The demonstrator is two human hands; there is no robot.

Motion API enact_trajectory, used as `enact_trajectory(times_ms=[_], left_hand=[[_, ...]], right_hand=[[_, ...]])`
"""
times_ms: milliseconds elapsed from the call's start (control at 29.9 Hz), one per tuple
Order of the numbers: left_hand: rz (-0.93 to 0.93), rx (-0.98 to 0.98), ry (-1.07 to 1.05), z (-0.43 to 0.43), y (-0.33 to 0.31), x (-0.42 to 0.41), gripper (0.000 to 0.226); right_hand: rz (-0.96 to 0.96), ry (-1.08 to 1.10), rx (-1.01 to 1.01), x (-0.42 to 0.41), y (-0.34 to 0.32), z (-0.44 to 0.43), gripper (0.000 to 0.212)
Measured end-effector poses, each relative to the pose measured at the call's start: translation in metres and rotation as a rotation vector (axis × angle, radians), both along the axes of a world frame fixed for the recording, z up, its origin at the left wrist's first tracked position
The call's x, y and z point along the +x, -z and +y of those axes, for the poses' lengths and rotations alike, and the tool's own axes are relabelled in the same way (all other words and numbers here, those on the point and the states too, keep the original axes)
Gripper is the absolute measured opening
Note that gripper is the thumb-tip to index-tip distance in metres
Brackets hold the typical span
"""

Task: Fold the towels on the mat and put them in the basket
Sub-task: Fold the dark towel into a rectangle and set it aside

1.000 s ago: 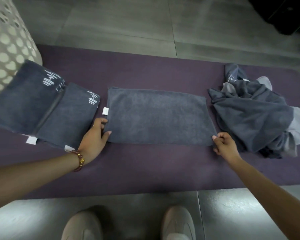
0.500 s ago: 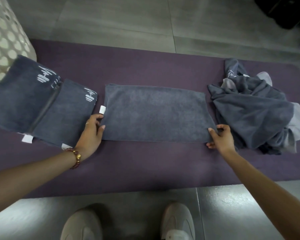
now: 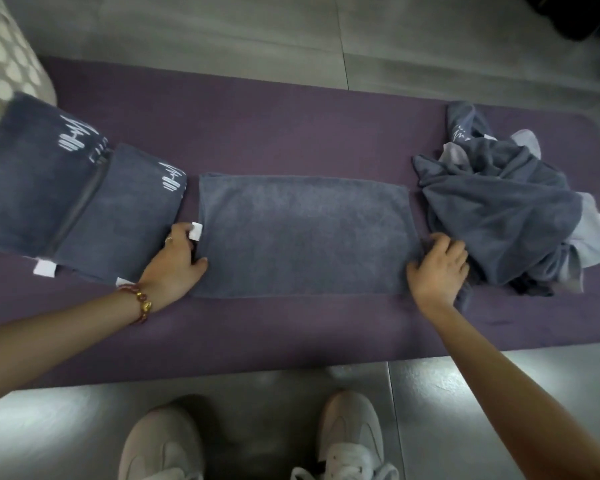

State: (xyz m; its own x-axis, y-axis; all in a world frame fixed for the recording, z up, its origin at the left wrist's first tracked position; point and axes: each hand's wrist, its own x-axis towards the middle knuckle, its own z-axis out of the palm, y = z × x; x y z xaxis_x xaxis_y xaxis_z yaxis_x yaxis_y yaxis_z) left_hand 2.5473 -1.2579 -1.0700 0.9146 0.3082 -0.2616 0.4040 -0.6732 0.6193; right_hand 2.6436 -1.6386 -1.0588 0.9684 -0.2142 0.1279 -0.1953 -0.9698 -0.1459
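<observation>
A dark grey towel (image 3: 302, 233), folded into a long rectangle, lies flat in the middle of the purple mat (image 3: 257, 133). My left hand (image 3: 175, 265) grips its left edge near the white tag. My right hand (image 3: 437, 268) grips its right edge. Two folded grey towels (image 3: 118, 216) with white logos lie side by side at the left. A crumpled heap of grey towels (image 3: 510, 209) sits at the right. The white perforated basket (image 3: 4, 64) stands at the far left, partly out of frame.
The mat lies on a grey tiled floor (image 3: 257, 29). My two white shoes (image 3: 350, 441) stand on the floor just in front of the mat's near edge. A dark object (image 3: 582, 15) sits at the top right corner.
Both hands have slid from the towel's near corners up along its short edges and closed on them. The towel itself lies in the same place.
</observation>
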Motion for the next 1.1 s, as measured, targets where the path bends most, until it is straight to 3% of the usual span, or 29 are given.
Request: enact_trajectory(times_ms=[134, 268, 435, 535, 636, 837, 937, 1004, 1104], left_hand=[[-0.161, -0.101, -0.154, 0.003, 0.000, 0.044, 0.060], [-0.238, -0.119, -0.131, 0.009, 0.001, 0.085, 0.042], [-0.223, -0.029, -0.148, 0.010, 0.003, 0.100, 0.034], [-0.184, 0.055, -0.050, 0.014, 0.000, 0.103, 0.027], [-0.170, 0.131, 0.006, 0.018, -0.004, 0.104, 0.018], [-0.105, 0.336, -0.066, 0.005, -0.006, 0.104, 0.027], [-0.152, 0.402, -0.078, 0.000, -0.003, 0.101, 0.046], [-0.261, 0.509, 0.027, -0.008, 0.000, 0.098, 0.049], [-0.296, 0.554, 0.408, -0.025, 0.009, 0.096, 0.051]], right_hand=[[-0.034, -0.354, 0.020, 0.017, 0.002, 0.029, 0.053], [0.086, -0.543, 0.053, 0.012, 0.012, 0.063, 0.051], [0.195, -0.554, 0.093, 0.006, 0.019, 0.073, 0.046], [0.221, -0.563, 0.089, 0.006, 0.021, 0.069, 0.060], [0.230, -0.561, 0.091, 0.008, 0.022, 0.067, 0.061], [0.208, -0.569, 0.127, 0.005, 0.023, 0.067, 0.056], [0.165, -0.546, 0.112, 0.011, 0.017, 0.074, 0.045], [0.152, -0.527, 0.137, 0.021, 0.011, 0.083, 0.045], [0.157, -0.720, 0.074, 0.039, 0.008, 0.108, 0.060]])
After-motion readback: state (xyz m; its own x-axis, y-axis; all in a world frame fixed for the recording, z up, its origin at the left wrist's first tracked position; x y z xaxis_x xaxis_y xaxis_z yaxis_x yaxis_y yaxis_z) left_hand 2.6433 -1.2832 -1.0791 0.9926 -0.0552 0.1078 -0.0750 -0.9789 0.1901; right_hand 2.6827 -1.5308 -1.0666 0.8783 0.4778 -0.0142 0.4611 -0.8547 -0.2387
